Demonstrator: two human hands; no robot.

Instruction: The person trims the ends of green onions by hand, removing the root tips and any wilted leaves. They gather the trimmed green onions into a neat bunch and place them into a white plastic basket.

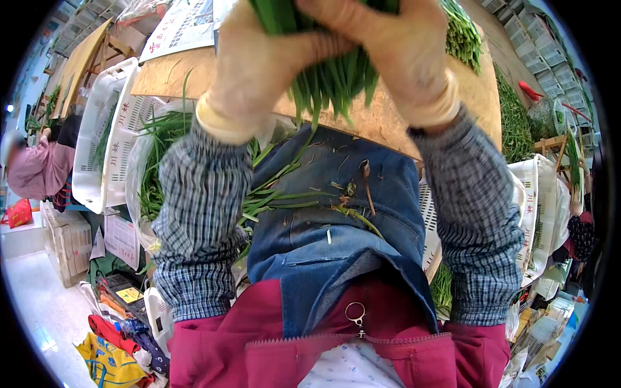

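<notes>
Both hands wear thin pale gloves and are slightly blurred at the top of the view. My left hand [259, 60] and my right hand [405, 56] grip a bunch of green chives [335, 85] from its two sides, thumbs meeting across the front. The bunch hangs over the near edge of a wooden board [174, 75], its lower ends pointing towards me. Its upper part runs out of the picture. Another chive bunch [461, 39], with pale cut ends, lies on the board beyond my right hand. Loose leaves [286, 199] and dry scraps are strewn over my denim apron [310, 233].
A clear plastic bag of chives [155, 179] and a white slotted crate [119, 136] stand left; printed paper [182, 29] covers the board's far left. Chives are heaped [512, 116] to the right, near more white crates [529, 208]. A person in pink [41, 165] sits far left.
</notes>
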